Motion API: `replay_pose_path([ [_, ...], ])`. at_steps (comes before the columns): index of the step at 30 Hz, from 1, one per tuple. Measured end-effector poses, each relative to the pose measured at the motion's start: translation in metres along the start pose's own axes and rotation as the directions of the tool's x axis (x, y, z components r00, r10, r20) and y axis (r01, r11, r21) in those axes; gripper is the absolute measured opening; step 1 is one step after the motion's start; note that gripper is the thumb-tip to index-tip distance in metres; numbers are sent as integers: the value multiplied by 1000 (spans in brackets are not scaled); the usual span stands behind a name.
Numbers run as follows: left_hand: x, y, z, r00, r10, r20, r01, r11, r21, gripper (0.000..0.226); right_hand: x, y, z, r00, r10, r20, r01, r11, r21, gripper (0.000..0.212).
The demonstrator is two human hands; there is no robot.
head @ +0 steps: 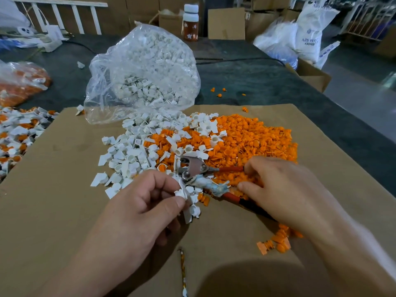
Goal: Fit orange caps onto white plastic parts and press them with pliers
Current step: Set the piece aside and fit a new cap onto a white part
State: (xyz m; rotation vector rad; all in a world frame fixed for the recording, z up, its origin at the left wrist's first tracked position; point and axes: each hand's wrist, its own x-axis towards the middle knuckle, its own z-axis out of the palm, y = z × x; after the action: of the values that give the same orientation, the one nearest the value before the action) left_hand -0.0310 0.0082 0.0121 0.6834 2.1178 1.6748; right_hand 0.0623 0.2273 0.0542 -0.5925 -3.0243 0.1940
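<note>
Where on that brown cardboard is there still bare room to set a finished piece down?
Bare cardboard lies left of the white parts, up to the sheet's left edge, and on the right beyond the orange caps. The middle is crowded: both piles, the pliers, the left hand and the right hand.

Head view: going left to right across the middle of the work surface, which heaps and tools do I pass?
mixed white-and-orange heap → loose white parts → pliers → orange caps
</note>
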Motion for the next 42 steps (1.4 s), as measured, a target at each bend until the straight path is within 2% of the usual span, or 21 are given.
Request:
replay_pose_path([
  [3,0,0,0,1000,4,3,-4,1000,-12,17,3,-1,4,998,-58,-19,59,995,79,11],
  [8,-1,6,1,999,28,32,-23,988,-155,27,6,3,10,992,-40,-116,61,981,184,7],
  [11,-1,9,2,999,12,31,-3,960,-281,28,5,1,9,966,-4,-258,81,955,287,9],
  [13,-1,11,1,999,0,42,13,948,-317,27,4,-2,9,948,-1,-318,99,951,293,11],
  [16,-2,12,-1,999,-4,51,21,946,-323,28,3,-6,8,935,43,-352,91,930,356,12],
  [18,-3,13,-1,999,-11,51,29,935,-353,26,1,-8,5,932,98,-348,97,860,501,14],
  [19,-3,13,0,998,-19,53,38,926,-375,26,1,-9,4,941,114,-320,110,789,604,16],
  [20,-3,13,0,998,-26,57,47,914,-402,25,-1,-12,2,960,116,-254,114,667,736,17],
  [21,-3,13,0,997,-31,64,56,898,-436,25,-3,-16,0,985,83,-153,96,471,877,18],
  [22,-3,13,0,997,-33,72,63,878,-474,26,-5,-20,-1,999,-5,-40,40,200,979,16],
  [23,-3,14,-1,996,-32,79,68,859,-508,29,-6,-25,-1,991,-123,47,-57,-81,995,13],
  [24,-3,14,-1,996,-28,86,69,844,-532,35,-6,-29,-1,970,-226,91,-157,-290,944,12],
  [25,-3,15,-2,995,-24,92,70,834,-547,41,-7,-32,0,948,-300,109,-228,-401,887,12],
  [26,-3,16,-2,995,-21,96,71,829,-555,45,-8,-34,1,935,-336,117,-265,-439,859,11],
  [31,-4,18,-2,994,6,111,60,810,-584,44,-9,-41,3,918,-350,187,-327,-401,856,14],
  [35,-6,19,-2,992,31,125,49,808,-587,45,-9,-45,4,894,-377,241,-405,-450,796,14],
  [42,-5,20,-3,989,83,120,12,772,-635,41,-9,-48,4,878,-388,281,-450,-463,764,14],
])
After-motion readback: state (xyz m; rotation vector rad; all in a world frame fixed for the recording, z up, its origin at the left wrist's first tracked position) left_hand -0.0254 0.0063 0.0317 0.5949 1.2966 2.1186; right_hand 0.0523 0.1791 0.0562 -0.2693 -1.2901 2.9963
